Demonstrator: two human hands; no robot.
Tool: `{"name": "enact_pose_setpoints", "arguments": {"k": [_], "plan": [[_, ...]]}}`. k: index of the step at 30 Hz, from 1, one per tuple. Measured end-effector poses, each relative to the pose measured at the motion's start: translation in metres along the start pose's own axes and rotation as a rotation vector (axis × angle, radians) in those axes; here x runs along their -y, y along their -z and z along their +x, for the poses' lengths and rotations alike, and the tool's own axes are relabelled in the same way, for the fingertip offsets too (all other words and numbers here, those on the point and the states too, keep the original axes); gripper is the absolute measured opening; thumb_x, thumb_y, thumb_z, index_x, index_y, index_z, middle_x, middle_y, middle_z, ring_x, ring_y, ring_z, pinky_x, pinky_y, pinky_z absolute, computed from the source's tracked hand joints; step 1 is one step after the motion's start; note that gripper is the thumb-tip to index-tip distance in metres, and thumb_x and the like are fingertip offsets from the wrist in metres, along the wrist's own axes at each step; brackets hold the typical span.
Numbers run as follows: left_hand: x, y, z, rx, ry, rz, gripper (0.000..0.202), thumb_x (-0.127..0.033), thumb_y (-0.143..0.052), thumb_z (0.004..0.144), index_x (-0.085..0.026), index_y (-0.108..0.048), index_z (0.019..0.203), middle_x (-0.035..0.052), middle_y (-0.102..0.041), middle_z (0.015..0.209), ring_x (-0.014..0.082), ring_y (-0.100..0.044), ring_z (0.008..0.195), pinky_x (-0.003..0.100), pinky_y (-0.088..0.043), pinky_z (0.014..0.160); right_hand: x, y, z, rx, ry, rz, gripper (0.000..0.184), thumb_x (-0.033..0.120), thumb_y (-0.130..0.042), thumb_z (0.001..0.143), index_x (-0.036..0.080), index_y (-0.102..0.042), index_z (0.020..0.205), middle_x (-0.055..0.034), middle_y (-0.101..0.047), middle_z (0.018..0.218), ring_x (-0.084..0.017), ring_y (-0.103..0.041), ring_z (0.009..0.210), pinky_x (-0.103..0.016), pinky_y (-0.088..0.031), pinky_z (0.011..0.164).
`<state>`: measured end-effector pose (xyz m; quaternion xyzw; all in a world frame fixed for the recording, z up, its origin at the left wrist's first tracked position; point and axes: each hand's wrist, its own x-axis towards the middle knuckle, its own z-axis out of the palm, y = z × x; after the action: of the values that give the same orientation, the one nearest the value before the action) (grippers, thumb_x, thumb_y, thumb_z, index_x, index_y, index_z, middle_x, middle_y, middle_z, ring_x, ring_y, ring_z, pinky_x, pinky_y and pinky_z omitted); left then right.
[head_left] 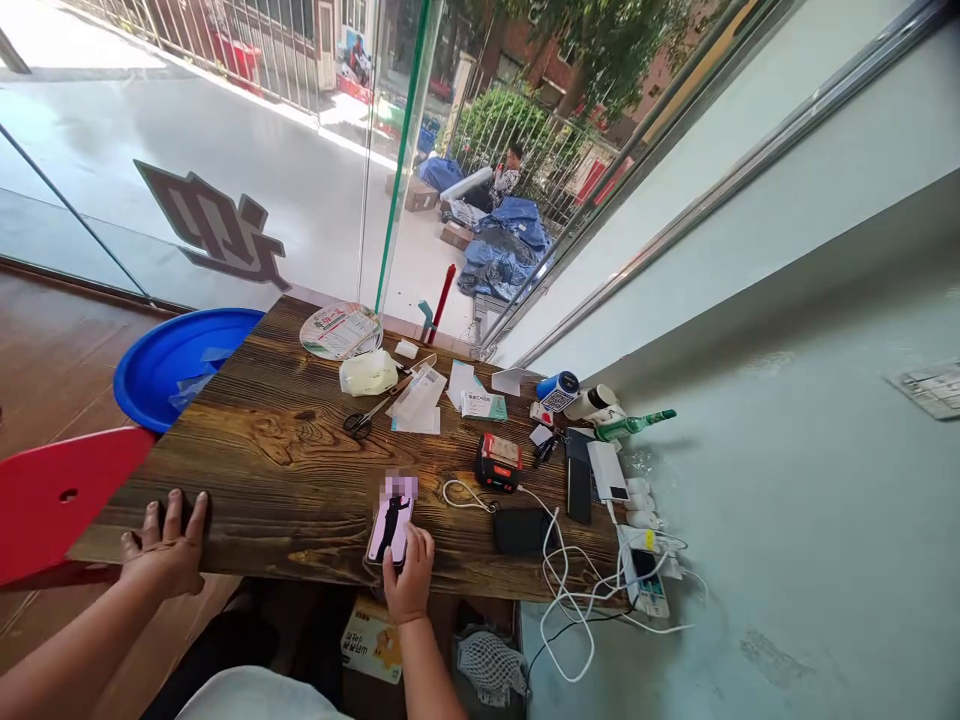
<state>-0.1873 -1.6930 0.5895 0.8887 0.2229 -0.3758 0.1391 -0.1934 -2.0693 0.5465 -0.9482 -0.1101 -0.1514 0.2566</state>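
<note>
My right hand [410, 580] is closed round the lower end of a smartphone [391, 520] at the table's near edge. The phone's screen is lit, with a dark figure on a pale pink ground. My left hand [166, 548] rests on the near left part of the dark wooden table [262, 480], fingers spread and holding nothing. To the right of the phone lie a black and red battery-like device [499, 463] and a black pouch [523, 530] with a white wrist loop.
Scissors [360, 424], papers [420, 395], a tissue pack [368, 372] and a round fan [341, 331] lie farther back. White cables [559, 580] trail to a power strip [646, 580] by the wall. A red stool [67, 495] and a blue basin [150, 360] stand left. Outside the glass, a person [506, 175] sits.
</note>
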Motion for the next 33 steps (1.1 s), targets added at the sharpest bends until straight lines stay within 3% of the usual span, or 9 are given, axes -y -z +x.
{"name": "enact_pose_setpoints", "arguments": {"k": [2, 4, 10, 16, 21, 24, 26, 28, 33], "plan": [[-0.004, 0.015, -0.004, 0.192, 0.019, -0.062, 0.150, -0.049, -0.084, 0.040, -0.009, 0.011, 0.150, 0.0179, 0.039, 0.148, 0.0408, 0.031, 0.138, 0.058, 0.005, 0.111, -0.001, 0.006, -0.003, 0.055, 0.116, 0.044, 0.034, 0.030, -0.047, 0.089, 0.023, -0.050, 0.122, -0.0062, -0.066, 0.111, -0.023, -0.054, 0.107, -0.040, -0.046, 0.096], [-0.008, 0.025, -0.007, 0.254, 0.013, -0.102, 0.158, -0.052, -0.086, 0.036, -0.007, 0.016, 0.148, 0.0173, 0.045, 0.144, 0.0409, 0.038, 0.134, 0.060, 0.009, 0.110, 0.000, 0.005, 0.000, 0.081, 0.168, 0.062, 0.035, 0.030, -0.048, 0.088, 0.023, -0.051, 0.122, -0.0054, -0.067, 0.109, -0.023, -0.055, 0.106, -0.044, -0.044, 0.099], [-0.012, 0.026, -0.012, 0.179, 0.034, -0.117, 0.142, -0.042, -0.083, 0.046, -0.009, 0.009, 0.150, 0.0169, 0.036, 0.149, 0.0406, 0.031, 0.138, 0.062, 0.005, 0.111, -0.002, -0.007, 0.024, 0.005, 0.014, 0.022, 0.048, 0.031, -0.046, 0.091, 0.014, -0.040, 0.136, -0.0183, -0.053, 0.127, -0.029, -0.047, 0.118, -0.051, -0.044, 0.097], [-0.020, 0.026, -0.027, 0.109, 0.025, -0.187, 0.115, -0.027, -0.071, 0.065, -0.008, 0.003, 0.151, 0.0181, 0.031, 0.153, 0.0398, 0.028, 0.140, 0.062, 0.007, 0.110, 0.004, -0.008, 0.011, 0.005, -0.025, 0.011, 0.045, 0.034, -0.046, 0.092, 0.020, -0.048, 0.134, -0.0173, -0.048, 0.125, -0.028, -0.050, 0.115, -0.048, -0.049, 0.093], [-0.024, 0.020, -0.031, -0.013, 0.026, -0.145, 0.095, -0.020, -0.059, 0.076, -0.008, -0.002, 0.152, 0.0185, 0.024, 0.157, 0.0389, 0.024, 0.142, 0.063, 0.004, 0.111, 0.015, -0.008, -0.003, 0.027, -0.006, -0.021, 0.042, 0.034, -0.047, 0.091, 0.025, -0.054, 0.131, -0.0169, -0.034, 0.136, -0.031, -0.045, 0.122, -0.050, -0.049, 0.094], [-0.022, 0.022, -0.029, 0.014, 0.036, -0.143, 0.097, -0.021, -0.060, 0.075, -0.009, -0.003, 0.152, 0.0181, 0.024, 0.157, 0.0391, 0.022, 0.142, 0.063, 0.003, 0.111, 0.019, -0.010, -0.003, 0.038, -0.028, -0.058, 0.042, 0.037, -0.050, 0.090, 0.028, -0.056, 0.130, -0.0165, -0.029, 0.138, -0.032, -0.045, 0.121, -0.051, -0.049, 0.093], [-0.020, 0.026, -0.026, 0.118, 0.030, -0.176, 0.111, -0.026, -0.069, 0.067, -0.009, 0.001, 0.151, 0.0180, 0.029, 0.155, 0.0398, 0.026, 0.140, 0.064, 0.004, 0.110, 0.019, -0.011, -0.001, 0.040, -0.032, -0.066, 0.041, 0.037, -0.049, 0.090, 0.028, -0.057, 0.130, -0.0165, -0.031, 0.138, -0.032, -0.046, 0.120, -0.052, -0.049, 0.092], [-0.019, 0.028, -0.026, 0.133, 0.024, -0.195, 0.114, -0.028, -0.069, 0.066, -0.008, 0.004, 0.151, 0.0178, 0.031, 0.153, 0.0394, 0.029, 0.139, 0.064, 0.007, 0.110, 0.017, -0.012, 0.000, 0.030, -0.038, -0.071, 0.040, 0.034, -0.047, 0.092, 0.026, -0.057, 0.129, -0.0171, -0.038, 0.135, -0.031, -0.049, 0.117, -0.051, -0.050, 0.092], [-0.021, 0.020, -0.028, 0.002, 0.033, -0.130, 0.091, -0.022, -0.056, 0.079, -0.007, -0.003, 0.151, 0.0192, 0.023, 0.157, 0.0401, 0.021, 0.142, 0.064, 0.003, 0.111, 0.009, -0.008, -0.005, 0.010, -0.023, -0.060, 0.037, 0.028, -0.046, 0.092, 0.023, -0.061, 0.125, -0.0178, -0.046, 0.131, -0.030, -0.051, 0.116, -0.049, -0.050, 0.092]]}}
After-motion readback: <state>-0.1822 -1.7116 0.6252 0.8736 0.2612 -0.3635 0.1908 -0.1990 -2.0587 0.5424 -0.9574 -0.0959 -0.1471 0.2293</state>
